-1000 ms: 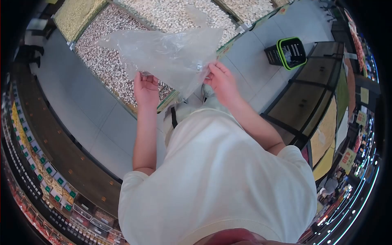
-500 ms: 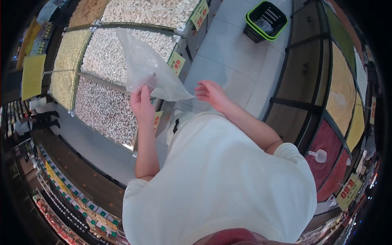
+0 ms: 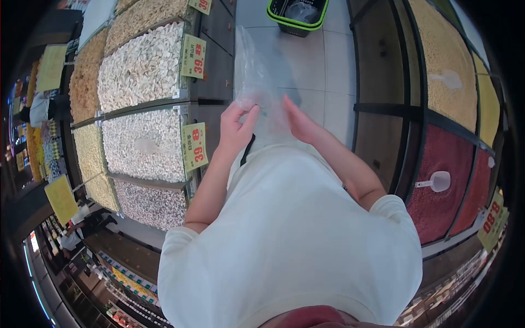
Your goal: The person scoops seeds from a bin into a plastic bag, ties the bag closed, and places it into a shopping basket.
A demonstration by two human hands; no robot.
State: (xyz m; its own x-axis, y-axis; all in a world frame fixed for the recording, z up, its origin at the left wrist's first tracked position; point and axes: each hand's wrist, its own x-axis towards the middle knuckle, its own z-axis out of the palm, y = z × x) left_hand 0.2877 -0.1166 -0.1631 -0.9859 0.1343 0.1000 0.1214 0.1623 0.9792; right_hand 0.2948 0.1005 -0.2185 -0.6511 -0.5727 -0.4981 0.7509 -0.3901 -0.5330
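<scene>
A thin clear plastic bag (image 3: 254,71) hangs in front of me over the aisle floor. My left hand (image 3: 238,127) pinches its near part between thumb and fingers. On the other side my right hand (image 3: 302,124) has its fingers stretched out, the tips right at the bag's edge. Bins of white flakes (image 3: 143,65) and small white pieces (image 3: 143,139) are to the left of my left hand. A price sign (image 3: 194,146) hangs on the bin front close by.
Ahead on the tiled floor (image 3: 306,60) stands a black basket with a green rim (image 3: 296,25), a clear bag (image 3: 301,11) inside. Dark bins line my right side, one of red grain with a white scoop (image 3: 439,181). A person (image 3: 41,109) stands far left.
My view has turned left and my hands have come nearer each other, with the bag now between them. The right fingers have moved from the bag's corner to its side.
</scene>
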